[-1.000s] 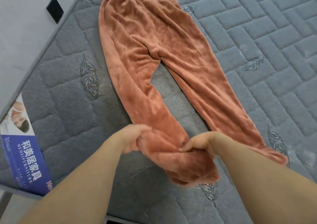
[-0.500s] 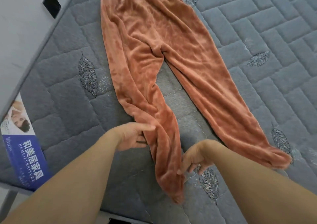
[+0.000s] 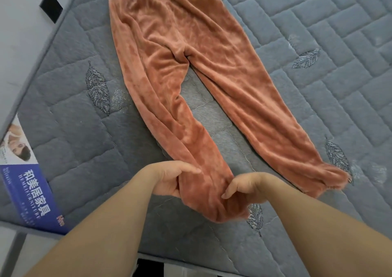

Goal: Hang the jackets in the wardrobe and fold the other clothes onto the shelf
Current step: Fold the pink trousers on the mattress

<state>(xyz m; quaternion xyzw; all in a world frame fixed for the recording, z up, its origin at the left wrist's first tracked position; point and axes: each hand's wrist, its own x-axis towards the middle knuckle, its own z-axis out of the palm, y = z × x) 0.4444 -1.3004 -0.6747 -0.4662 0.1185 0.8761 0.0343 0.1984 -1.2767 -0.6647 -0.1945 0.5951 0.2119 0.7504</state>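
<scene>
Trousers point(image 3: 191, 68), rust-coloured and fleecy, lie spread flat on the mattress point(image 3: 318, 32), waistband far ahead of both hands and the two legs running back toward the person. The left hand point(image 3: 169, 178) pinches the near end of one leg from its outer side, thumb on top and fingers curled under the fabric; the right hand point(image 3: 246, 188) grips the same leg end from the other side, fingers bent into the pile. Both are clamped on the cloth, one at each edge of the cuff, which looks like a way to pull the leg to its full width and smooth it before folding. The cuff bunches just below the hands, so the end is not yet flat. The other leg stretches off to the right of the right hand, its cuff well apart from it and crumpled at the tip. Left of the left hand, at the mattress edge, sits a blue label point(image 3: 31, 189) with printed characters. Folding proper appears not to have begun: the trousers are laid out full length, probably so one leg can be brought over the other, and no wardrobe or shelf is in view.
</scene>
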